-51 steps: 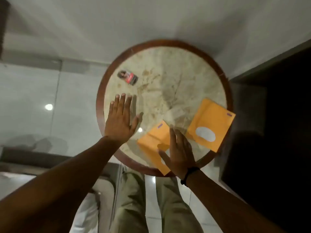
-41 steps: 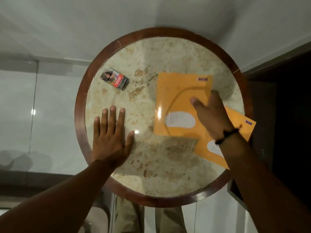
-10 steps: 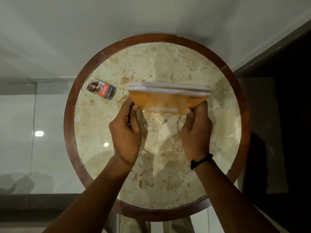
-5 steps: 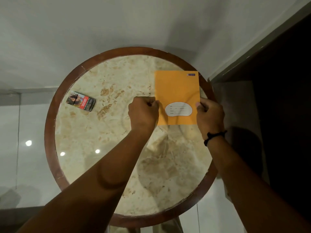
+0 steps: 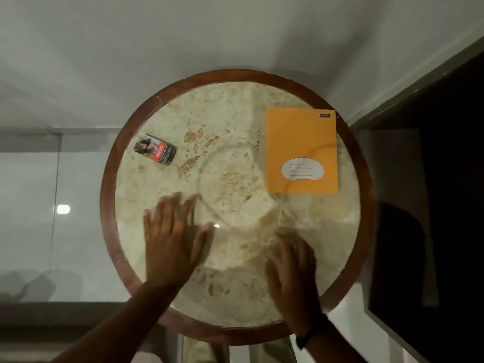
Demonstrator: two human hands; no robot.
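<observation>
An orange notebook (image 5: 301, 142) with a white label lies flat at the right side of the round marble table (image 5: 235, 106); a second one may sit beneath it, which I cannot tell. My left hand (image 5: 171, 239) is spread flat over the table's near left, fingers straight and holding nothing. Near the front right edge my right hand (image 5: 292, 276), with a black band on the wrist, is also flat and empty. Both hands are blurred and well apart from the notebook.
A small red and black cigarette pack (image 5: 155, 150) lies at the table's left. The table has a brown wooden rim (image 5: 106, 195). A dark piece of furniture (image 5: 429, 205) stands close on the right. White wall is behind, glossy tiles on the left.
Both hands have let go of the orange notebook, which now lies flat at the right, and have drawn back toward me to the near part of the table.
</observation>
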